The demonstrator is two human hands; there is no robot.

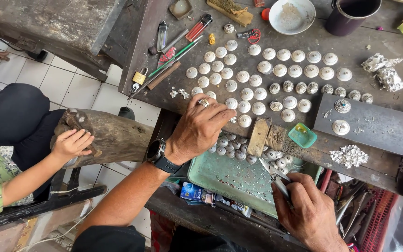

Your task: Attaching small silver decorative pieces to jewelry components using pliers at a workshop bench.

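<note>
My left hand (197,128), with a ring and a black wristwatch, rests palm down at the workbench's front edge. Its fingertips lie among small round silver domes (257,70) set out in rows, nearest the dome (244,121) by the edge. My right hand (306,212) is closed around a thin metal tool (276,176) whose tip points up towards more domes in a green tray (229,179). A worn wooden bench pin (259,136) juts out between the two hands.
A dark metal plate (378,128) with two ornate domes lies at right beside silver scraps (349,155). A white bowl (291,16), dark mug (350,14), lighters, brush and padlock sit at the back. Another person's hand (72,143) rests on a log at left.
</note>
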